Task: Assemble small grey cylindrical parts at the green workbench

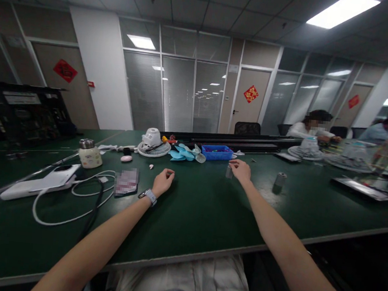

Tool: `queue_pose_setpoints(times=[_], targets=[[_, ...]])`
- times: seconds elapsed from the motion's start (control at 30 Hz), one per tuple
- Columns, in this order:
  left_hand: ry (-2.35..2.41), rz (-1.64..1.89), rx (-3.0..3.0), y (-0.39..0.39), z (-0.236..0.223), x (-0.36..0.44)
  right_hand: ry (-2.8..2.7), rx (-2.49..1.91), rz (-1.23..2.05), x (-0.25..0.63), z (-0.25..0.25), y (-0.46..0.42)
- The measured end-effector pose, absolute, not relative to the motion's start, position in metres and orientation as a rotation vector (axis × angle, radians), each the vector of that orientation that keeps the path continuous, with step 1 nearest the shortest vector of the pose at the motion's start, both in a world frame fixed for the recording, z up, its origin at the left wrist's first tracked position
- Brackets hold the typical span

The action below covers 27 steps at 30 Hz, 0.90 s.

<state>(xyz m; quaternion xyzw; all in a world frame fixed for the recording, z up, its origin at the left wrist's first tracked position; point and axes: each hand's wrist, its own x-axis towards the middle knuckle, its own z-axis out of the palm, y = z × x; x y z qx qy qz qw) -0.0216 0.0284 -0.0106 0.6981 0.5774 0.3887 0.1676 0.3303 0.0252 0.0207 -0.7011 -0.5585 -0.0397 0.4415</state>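
My right hand [241, 170] reaches out over the green table, its fingers closed on the top of a small grey cylinder [229, 172]. That cylinder is upright, at or just above the tabletop. A similar grey cylinder [280, 179] stands alone to the right of my forearm. Closer to me, my left hand [163, 182] is at the table with its fingers curled in and the thumb near the index finger. Anything inside that hand is hidden or too small to name. A watch is on the left wrist.
Behind the hands lie a blue tray [217, 153], light-blue fan blades [182, 152] and a white fan part [153, 144]. To the left are a flask [90, 154], a white power bank [39, 185], cables and a card [126, 182]. Two people sit at the far right.
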Motion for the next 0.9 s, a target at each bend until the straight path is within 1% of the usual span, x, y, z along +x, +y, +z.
queue_pose_setpoints(times=[0.1,0.23,0.33,0.4,0.5,0.6,0.7,0.9], targets=[[1.635,1.102,1.984,0.031,-0.013,-0.023,-1.365,-1.804,-0.082,0.332,0.018,0.025],[1.606,1.128,1.983,0.034,-0.014,-0.025,-1.390,-1.896,0.118,0.339,0.013,0.026],[1.547,1.189,2.002,0.030,-0.010,-0.023,-1.384,-1.911,0.131,0.328,0.012,0.025],[1.484,1.231,2.025,0.022,-0.005,-0.018,-1.431,-1.780,0.160,0.305,0.010,0.025],[1.345,1.282,2.089,0.008,0.005,-0.008,-1.567,-1.457,0.339,0.253,0.004,0.023],[1.195,1.290,2.146,-0.002,0.010,0.001,-1.682,-1.259,0.472,0.203,-0.004,0.018],[1.140,1.297,2.178,-0.004,0.011,0.006,-1.747,-1.219,0.469,0.177,-0.008,0.008],[1.230,1.305,2.197,-0.001,0.015,0.009,-1.784,-1.263,0.339,0.173,-0.008,-0.006]])
